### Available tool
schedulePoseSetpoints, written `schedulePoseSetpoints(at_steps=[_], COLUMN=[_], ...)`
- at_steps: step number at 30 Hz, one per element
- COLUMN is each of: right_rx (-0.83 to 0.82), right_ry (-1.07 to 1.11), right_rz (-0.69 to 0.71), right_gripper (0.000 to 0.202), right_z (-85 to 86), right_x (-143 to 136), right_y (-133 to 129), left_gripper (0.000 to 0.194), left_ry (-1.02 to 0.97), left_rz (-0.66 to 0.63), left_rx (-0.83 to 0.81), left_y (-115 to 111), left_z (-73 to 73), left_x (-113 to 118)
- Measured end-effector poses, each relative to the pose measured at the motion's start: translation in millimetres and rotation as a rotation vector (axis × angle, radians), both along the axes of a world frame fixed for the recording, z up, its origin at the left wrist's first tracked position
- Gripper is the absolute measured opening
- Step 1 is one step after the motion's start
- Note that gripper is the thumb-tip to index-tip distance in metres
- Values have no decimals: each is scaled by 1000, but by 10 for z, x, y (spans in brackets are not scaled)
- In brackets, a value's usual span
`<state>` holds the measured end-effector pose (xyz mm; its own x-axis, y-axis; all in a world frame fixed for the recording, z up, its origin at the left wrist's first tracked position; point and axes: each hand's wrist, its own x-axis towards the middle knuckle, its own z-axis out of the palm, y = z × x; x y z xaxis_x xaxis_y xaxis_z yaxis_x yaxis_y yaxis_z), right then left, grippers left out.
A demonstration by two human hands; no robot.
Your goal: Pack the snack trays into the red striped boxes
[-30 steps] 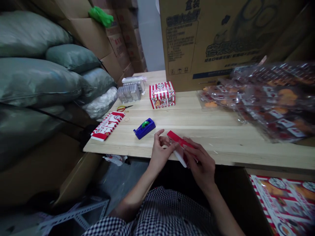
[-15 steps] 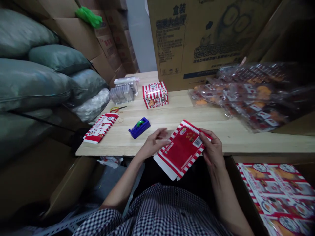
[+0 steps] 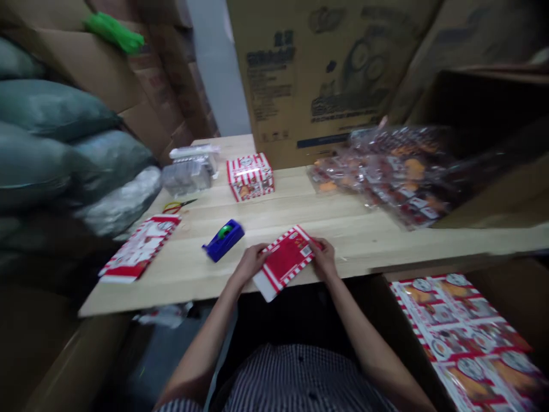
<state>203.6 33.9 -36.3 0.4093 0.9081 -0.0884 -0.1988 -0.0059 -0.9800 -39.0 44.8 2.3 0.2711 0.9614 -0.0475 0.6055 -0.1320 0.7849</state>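
A red carton with striped edges (image 3: pixel 286 258) is held at the table's front edge, its barcode at the upper right and a white flap at the lower left. My left hand (image 3: pixel 251 263) grips its left side. On the right side, my right hand (image 3: pixel 325 257) holds the corner by the barcode. A blue tape dispenser (image 3: pixel 223 240) with green tape lies left of my hands. Behind it stands a closed red-and-white striped box (image 3: pixel 251 176).
Flat cartons (image 3: pixel 141 247) and scissors (image 3: pixel 179 206) lie on the table (image 3: pixel 274 212) at left, near clear plastic trays (image 3: pixel 186 176). Plastic-wrapped packets (image 3: pixel 386 171) pile up at right. Filled boxes (image 3: pixel 467 337) sit in a carton at lower right. Sacks (image 3: pixel 51 109) are stacked at left.
My left hand has closed on the carton's left side, where its fingers were apart before. The view has shifted, and the carton now appears smaller and further left.
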Motion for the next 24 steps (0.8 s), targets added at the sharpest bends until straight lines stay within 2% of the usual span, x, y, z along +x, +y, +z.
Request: schedulePoseSetpoints(at_steps=[3, 5, 7, 10, 12, 14, 17, 20, 24], right_rx=[-21, -52, -89, -146, -197, -260, -343, -378, -420], right_ry=[-176, -270, -325, -331, -289, -213, -75, 10, -59], right_rz=[55, 44, -9, -107, -146, -128, 5, 109, 137], right_gripper=[17, 17, 22, 19, 19, 22, 28, 34, 31], right_z=[64, 177, 354, 676, 848, 933, 907, 818, 698], right_x=[84, 280, 619, 1288, 1690, 1947, 2031, 1911, 1672], right_y=[169, 324, 486, 699, 824, 953, 1202, 1553, 2042], left_gripper=[41, 43, 45, 51, 53, 52, 46, 39, 36], left_ry=[5, 50, 166, 307, 292, 226, 107, -16, -92], left_rz=[40, 62, 114, 228, 254, 251, 258, 241, 273], left_rx=[72, 139, 210, 280, 320, 361, 391, 349, 301], left_y=[141, 218, 245, 180, 100, 21, -70, -111, -102], left_z=[-189, -294, -354, -364, -352, -334, -262, -123, 15], left_x=[-34, -45, -52, -78, -112, -143, -129, -14, 187])
